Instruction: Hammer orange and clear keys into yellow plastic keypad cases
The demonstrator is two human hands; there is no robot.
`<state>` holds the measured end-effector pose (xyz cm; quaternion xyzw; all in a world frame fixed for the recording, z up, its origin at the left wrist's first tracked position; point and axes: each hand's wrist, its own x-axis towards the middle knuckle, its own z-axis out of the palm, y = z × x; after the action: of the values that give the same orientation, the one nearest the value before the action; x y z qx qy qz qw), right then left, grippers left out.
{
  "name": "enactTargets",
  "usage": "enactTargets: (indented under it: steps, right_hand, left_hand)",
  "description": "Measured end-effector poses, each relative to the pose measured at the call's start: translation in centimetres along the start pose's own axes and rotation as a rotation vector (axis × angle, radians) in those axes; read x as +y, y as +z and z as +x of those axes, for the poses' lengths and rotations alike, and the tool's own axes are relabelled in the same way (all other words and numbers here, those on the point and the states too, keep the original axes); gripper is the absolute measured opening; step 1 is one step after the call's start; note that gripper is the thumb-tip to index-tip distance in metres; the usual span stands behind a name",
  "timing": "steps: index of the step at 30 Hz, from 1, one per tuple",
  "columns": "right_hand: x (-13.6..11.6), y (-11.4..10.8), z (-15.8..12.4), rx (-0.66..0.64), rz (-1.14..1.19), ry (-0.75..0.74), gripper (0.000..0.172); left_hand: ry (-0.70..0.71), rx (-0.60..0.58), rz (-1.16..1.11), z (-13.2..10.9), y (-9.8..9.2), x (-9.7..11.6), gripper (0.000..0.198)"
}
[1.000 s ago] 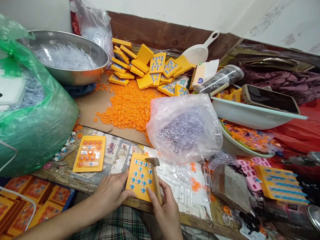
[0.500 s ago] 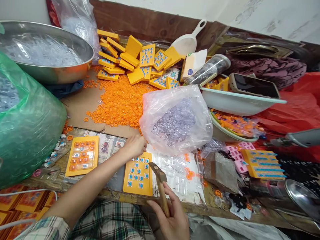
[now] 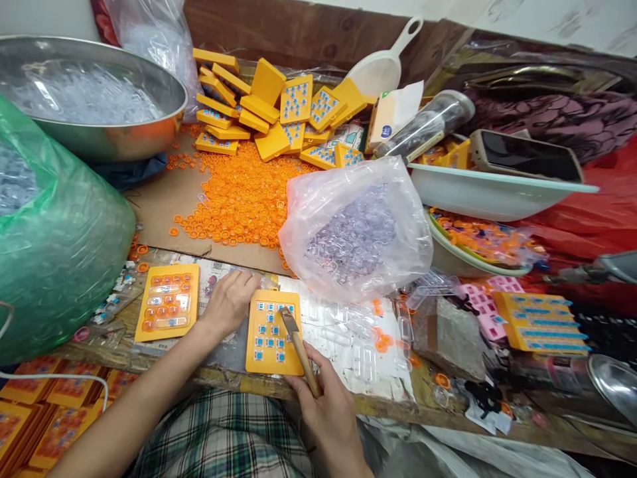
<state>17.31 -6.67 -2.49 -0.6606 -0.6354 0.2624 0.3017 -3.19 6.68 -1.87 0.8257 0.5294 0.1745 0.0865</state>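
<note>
My right hand (image 3: 326, 408) is wrapped round the wooden handle of a small hammer (image 3: 301, 355). The hammer's head is over the upper right part of a yellow plastic panel (image 3: 253, 364) set with small blue-and-white pieces; whether it touches them I cannot tell. Beside the panel's upper left corner is my left hand (image 3: 229, 302), back upward, fingers curled together and fingertips hidden. To its left lies a second yellow panel (image 3: 194, 273), its pieces capped with orange and clear covers.
Behind the hands spread loose orange caps (image 3: 239, 199) and an open plastic bag (image 3: 293, 232) of clear pieces. Yellow panels (image 3: 269, 83) are heaped at the back. A green bag (image 3: 74, 279) stands left, a grey block (image 3: 455, 342) right.
My left hand has moved left, from above the panel to its upper left side. The hammer has shifted left, its head now over the panel's pieces.
</note>
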Motion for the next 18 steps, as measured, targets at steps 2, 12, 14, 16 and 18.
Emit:
enactTargets:
  steps: [2,12,14,16,18]
  right_hand:
    - [-0.1,0.0,0.2,0.003,0.023,0.016,0.031]
    - [-0.1,-1.4,-0.4,0.089,0.235,0.163,0.034]
    - [0.0,-2.1,-0.5,0.098,0.200,0.174,0.033]
    - [0.1,-2.8,-0.6,0.120,0.124,0.161,0.032]
    - [0.2,-3.2,-0.5,0.158,0.040,0.122,0.030]
  left_hand:
    - [0.021,0.068,-0.026,-1.9,0.8,-0.1,0.032]
    - [-0.128,0.205,-0.278,-3.4,1.0,-1.0,0.043]
    - [-0.142,0.175,-0.285,-3.3,0.7,-0.9,0.040]
    - [-0.146,0.207,-0.307,-3.3,0.3,-0.3,0.041]
    - [-0.105,0.246,-0.357,-2.9,-0.1,0.8,0.043]
